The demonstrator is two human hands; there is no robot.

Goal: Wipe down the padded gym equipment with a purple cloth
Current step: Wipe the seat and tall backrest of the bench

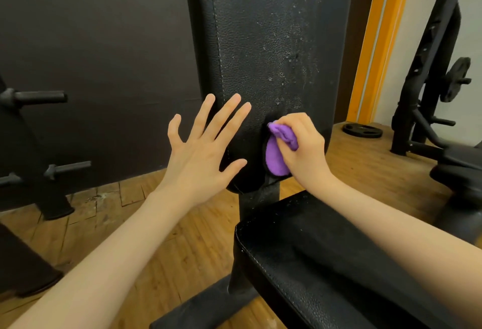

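A bunched purple cloth (277,155) is pressed against the lower edge of the upright black padded backrest (266,49), whose textured surface is speckled with pale marks.

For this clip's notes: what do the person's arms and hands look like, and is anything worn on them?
Both forearms are bare right up to the frame edge, with no sleeves in sight. The left hand and right hand wear no gloves, and no rings, watch, bracelets or wrist straps show on the sides facing the camera. Fingernails on the left hand look short and unpainted. No marks or bandages are visible.
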